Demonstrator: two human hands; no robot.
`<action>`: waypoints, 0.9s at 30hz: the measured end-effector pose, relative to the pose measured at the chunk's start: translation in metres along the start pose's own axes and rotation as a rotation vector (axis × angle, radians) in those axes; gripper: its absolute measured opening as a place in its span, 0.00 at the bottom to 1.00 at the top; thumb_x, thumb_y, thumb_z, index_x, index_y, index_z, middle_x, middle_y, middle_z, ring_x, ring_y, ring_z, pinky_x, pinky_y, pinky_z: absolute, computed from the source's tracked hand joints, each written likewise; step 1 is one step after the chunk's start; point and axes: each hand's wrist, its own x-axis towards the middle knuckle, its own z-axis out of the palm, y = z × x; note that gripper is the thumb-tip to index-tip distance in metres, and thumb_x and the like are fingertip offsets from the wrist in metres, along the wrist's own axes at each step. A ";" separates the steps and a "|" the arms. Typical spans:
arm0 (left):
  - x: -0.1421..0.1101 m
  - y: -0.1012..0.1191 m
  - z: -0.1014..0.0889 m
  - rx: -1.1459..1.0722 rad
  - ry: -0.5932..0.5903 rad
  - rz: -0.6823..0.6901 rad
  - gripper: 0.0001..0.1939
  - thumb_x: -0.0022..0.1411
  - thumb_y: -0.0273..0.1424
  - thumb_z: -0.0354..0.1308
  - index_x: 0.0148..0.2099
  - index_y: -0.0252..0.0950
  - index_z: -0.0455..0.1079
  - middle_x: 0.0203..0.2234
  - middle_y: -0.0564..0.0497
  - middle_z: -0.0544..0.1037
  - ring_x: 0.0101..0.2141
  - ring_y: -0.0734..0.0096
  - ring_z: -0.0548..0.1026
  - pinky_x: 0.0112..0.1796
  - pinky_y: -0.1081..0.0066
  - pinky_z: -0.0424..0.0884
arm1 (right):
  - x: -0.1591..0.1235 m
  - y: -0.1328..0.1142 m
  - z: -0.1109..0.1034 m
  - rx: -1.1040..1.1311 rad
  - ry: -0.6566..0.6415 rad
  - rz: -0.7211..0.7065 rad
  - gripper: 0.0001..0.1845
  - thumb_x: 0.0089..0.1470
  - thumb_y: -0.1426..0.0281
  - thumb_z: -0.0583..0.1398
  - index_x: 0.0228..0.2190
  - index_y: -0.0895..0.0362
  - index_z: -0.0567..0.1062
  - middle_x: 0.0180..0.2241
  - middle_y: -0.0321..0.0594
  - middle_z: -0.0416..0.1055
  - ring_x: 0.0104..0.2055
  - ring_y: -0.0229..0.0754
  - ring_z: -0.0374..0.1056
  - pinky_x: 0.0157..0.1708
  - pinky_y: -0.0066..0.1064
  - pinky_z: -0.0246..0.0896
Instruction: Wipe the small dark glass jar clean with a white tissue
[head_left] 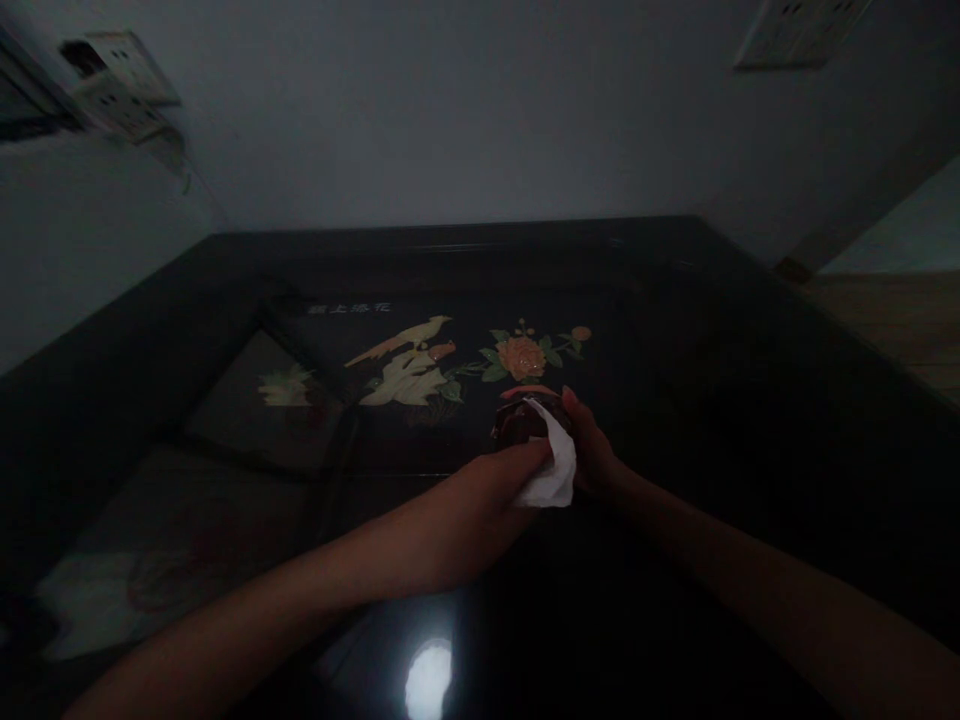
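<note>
2 bare hands meet around a dark, rounded object (516,427), which sits between them near the middle of the glossy black surface (600,620), just on the near side of the inlaid flower (521,357). The left hand (491,490) is partly closed, with a crumpled white sheet (556,470) caught between its thumb side and the object; its other fingers are hidden. The right hand (592,445) curves around the object's right side, half closed, a fingertip showing near the top edge. Whether the object rests on the surface or is lifted, I cannot tell in this dim light. The step in hand looks like holding the object steady while the sheet is pressed to it, perhaps wiping. Continuing would call for a firm right-hand grip and light, even pressure from the left.
</note>
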 end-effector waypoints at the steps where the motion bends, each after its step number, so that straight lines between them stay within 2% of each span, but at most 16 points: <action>1: 0.000 0.000 0.001 -0.023 -0.005 0.002 0.14 0.62 0.19 0.46 0.48 0.34 0.64 0.44 0.49 0.75 0.43 0.71 0.73 0.46 0.70 0.69 | 0.000 0.000 0.000 0.003 0.004 0.001 0.29 0.52 0.45 0.55 0.43 0.55 0.73 0.33 0.40 0.76 0.36 0.44 0.72 0.37 0.34 0.66; 4: 0.001 -0.003 0.003 0.058 -0.023 -0.011 0.15 0.61 0.19 0.47 0.49 0.34 0.63 0.44 0.47 0.75 0.42 0.69 0.74 0.46 0.68 0.70 | 0.000 0.001 -0.001 0.000 0.014 0.007 0.29 0.52 0.45 0.54 0.43 0.55 0.73 0.33 0.41 0.76 0.35 0.44 0.72 0.36 0.34 0.66; 8: -0.001 -0.004 0.004 0.368 -0.050 -0.035 0.16 0.60 0.20 0.50 0.50 0.35 0.63 0.44 0.46 0.75 0.42 0.65 0.75 0.43 0.68 0.72 | -0.001 0.000 0.001 -0.033 -0.008 0.001 0.28 0.53 0.46 0.55 0.43 0.55 0.72 0.33 0.40 0.76 0.36 0.43 0.72 0.38 0.34 0.65; 11: -0.001 -0.004 0.003 0.577 -0.052 -0.002 0.17 0.59 0.20 0.51 0.51 0.35 0.64 0.46 0.47 0.75 0.44 0.64 0.76 0.43 0.66 0.73 | -0.001 -0.002 0.003 -0.034 -0.015 0.003 0.28 0.51 0.46 0.56 0.42 0.55 0.73 0.34 0.40 0.76 0.37 0.43 0.72 0.40 0.35 0.64; 18: 0.000 -0.009 0.009 1.051 0.111 0.053 0.17 0.65 0.21 0.48 0.55 0.31 0.66 0.53 0.42 0.71 0.55 0.58 0.67 0.52 0.58 0.68 | -0.001 -0.001 0.004 -0.029 0.025 -0.004 0.26 0.51 0.47 0.57 0.41 0.54 0.73 0.35 0.39 0.74 0.36 0.42 0.70 0.34 0.31 0.63; 23: -0.001 -0.011 0.007 1.100 0.115 0.075 0.19 0.65 0.22 0.48 0.57 0.33 0.64 0.56 0.44 0.68 0.58 0.60 0.63 0.56 0.57 0.63 | 0.000 0.001 0.003 -0.017 0.023 -0.005 0.26 0.51 0.47 0.57 0.40 0.54 0.73 0.35 0.39 0.74 0.36 0.42 0.70 0.35 0.31 0.63; 27: 0.001 -0.009 0.006 1.069 0.076 0.053 0.18 0.65 0.22 0.48 0.56 0.32 0.65 0.54 0.43 0.70 0.56 0.59 0.66 0.53 0.60 0.67 | 0.000 -0.001 0.004 -0.018 0.002 -0.004 0.26 0.49 0.46 0.59 0.40 0.54 0.74 0.35 0.39 0.75 0.36 0.41 0.71 0.35 0.30 0.64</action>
